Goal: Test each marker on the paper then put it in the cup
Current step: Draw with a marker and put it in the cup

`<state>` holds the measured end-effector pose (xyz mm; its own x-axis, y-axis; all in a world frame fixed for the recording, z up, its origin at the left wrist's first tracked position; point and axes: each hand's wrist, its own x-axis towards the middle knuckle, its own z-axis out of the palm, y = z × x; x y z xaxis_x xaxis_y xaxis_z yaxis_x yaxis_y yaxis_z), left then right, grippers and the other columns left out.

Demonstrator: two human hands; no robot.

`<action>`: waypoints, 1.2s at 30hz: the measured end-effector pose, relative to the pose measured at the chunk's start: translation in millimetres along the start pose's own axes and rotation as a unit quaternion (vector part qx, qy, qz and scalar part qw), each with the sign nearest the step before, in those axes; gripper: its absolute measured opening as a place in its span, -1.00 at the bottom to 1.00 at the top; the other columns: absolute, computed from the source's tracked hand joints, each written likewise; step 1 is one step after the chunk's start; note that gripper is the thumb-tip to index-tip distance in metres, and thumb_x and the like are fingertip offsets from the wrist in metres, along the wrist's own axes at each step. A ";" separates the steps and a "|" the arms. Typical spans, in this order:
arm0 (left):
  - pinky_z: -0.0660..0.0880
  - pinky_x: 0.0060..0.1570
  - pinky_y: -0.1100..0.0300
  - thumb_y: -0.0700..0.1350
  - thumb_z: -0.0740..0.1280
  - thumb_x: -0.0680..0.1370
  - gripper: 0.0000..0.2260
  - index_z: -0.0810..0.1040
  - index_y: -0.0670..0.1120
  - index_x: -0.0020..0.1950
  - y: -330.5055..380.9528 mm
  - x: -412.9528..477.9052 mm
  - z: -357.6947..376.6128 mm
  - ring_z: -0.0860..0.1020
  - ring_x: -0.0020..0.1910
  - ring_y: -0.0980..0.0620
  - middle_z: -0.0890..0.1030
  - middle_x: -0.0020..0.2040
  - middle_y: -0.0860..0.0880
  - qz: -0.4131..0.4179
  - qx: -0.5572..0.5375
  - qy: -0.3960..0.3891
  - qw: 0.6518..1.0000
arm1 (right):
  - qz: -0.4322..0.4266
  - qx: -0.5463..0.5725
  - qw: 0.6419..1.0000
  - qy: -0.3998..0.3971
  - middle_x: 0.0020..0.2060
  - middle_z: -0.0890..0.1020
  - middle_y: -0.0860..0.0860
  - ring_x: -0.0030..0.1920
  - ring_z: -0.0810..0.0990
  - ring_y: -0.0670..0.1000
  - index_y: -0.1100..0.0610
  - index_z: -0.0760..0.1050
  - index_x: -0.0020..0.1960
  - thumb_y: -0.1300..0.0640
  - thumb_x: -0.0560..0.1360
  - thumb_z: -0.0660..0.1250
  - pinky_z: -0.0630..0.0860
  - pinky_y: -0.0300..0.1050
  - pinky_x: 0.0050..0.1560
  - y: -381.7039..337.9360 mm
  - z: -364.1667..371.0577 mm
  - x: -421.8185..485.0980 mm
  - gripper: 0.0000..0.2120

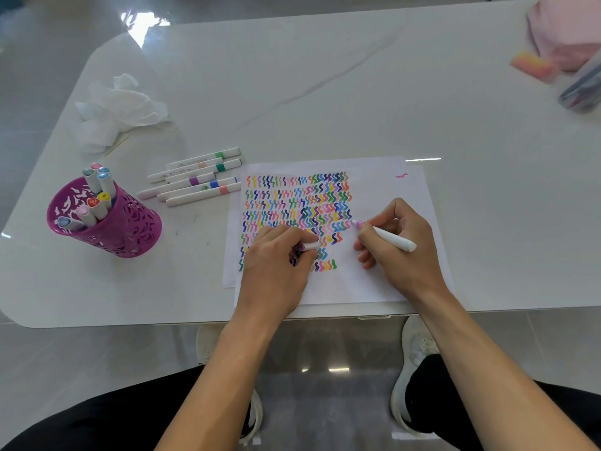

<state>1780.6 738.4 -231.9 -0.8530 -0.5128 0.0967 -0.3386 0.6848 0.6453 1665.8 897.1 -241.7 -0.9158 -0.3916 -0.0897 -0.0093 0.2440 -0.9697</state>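
Glossy white table with rounded corners (325, 92). White paper sheet covered in coloured squiggles (374, 190) lies flat at the near edge. Cluster of loose white-barrelled markers with coloured bands (195, 182) just left of the paper's far corner. Purple perforated plastic cup (130, 219) upright, further left of the paper. Crumpled white tissue (120, 109) far-left beyond the paper. Blurred pink items and clear pouch (580, 89) well off far-right.

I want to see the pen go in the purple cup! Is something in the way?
Only the left hand, gripping the cap on the paper, lies between the marker in the right hand and the purple cup. The loose markers lie farther back, off that line.
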 end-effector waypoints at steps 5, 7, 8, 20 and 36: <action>0.27 -0.01 0.54 -0.13 0.54 0.49 -0.88 0.72 -0.02 0.01 1.4 0.3 -0.2 0.49 -0.03 0.15 0.67 -0.05 0.11 -0.002 0.004 -0.002 1.000 | 0.013 -0.004 1.000 0.009 -0.36 0.71 0.07 -0.46 0.66 0.05 0.08 0.43 -0.20 0.12 0.49 0.48 0.50 -0.21 -0.48 -1.7 -0.4 -1.4 -0.77; 0.27 -0.02 0.55 -0.12 0.54 0.49 -0.88 0.72 -0.02 0.02 1.7 0.3 -0.4 0.48 -0.04 0.17 0.67 -0.05 0.11 -0.003 0.005 -0.002 1.000 | 0.013 -0.001 1.000 0.021 -0.38 0.70 0.07 -0.47 0.65 0.03 0.04 0.42 -0.23 0.13 0.47 0.48 0.46 -0.25 -0.52 -1.8 0.6 -2.0 -0.76; 0.27 -0.02 0.55 -0.12 0.54 0.49 -0.88 0.72 -0.02 0.01 1.9 0.4 -0.6 0.47 -0.05 0.17 0.67 -0.05 0.12 -0.003 0.005 -0.001 1.000 | 0.013 -0.001 1.000 0.026 -0.39 0.70 0.07 -0.48 0.65 0.03 0.04 0.41 -0.24 0.14 0.46 0.48 0.45 -0.26 -0.52 -1.6 0.7 -2.2 -0.75; 0.27 -0.01 0.57 -0.12 0.49 0.53 -0.89 0.71 -0.01 0.05 5.2 -0.1 -2.0 0.47 -0.02 0.16 0.64 -0.06 0.15 -0.001 0.002 0.000 1.000 | -0.030 0.085 0.993 0.076 -0.35 0.71 0.10 -0.49 0.59 0.04 0.14 0.45 -0.13 0.25 0.56 0.44 0.45 -0.16 -0.52 -6.3 -5.2 -6.0 -0.82; 0.48 -0.18 0.17 -0.12 0.37 0.63 -0.83 0.70 0.10 0.10 16.3 -3.4 -10.3 0.52 -0.20 0.10 0.58 -0.13 0.01 -0.087 -0.289 -0.012 0.953 | -0.065 0.170 0.983 -0.023 -0.33 0.69 0.10 -0.37 0.63 0.04 0.12 0.61 0.05 0.13 0.58 0.33 0.52 -0.19 -0.38 -33.7 3.1 -21.0 -0.88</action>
<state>1782.0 746.0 -214.0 -0.8152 -0.5757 -0.0633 -0.2069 0.1874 0.9603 1686.6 894.4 -207.8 -0.8967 -0.4410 0.0382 0.0157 -0.1179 -0.9929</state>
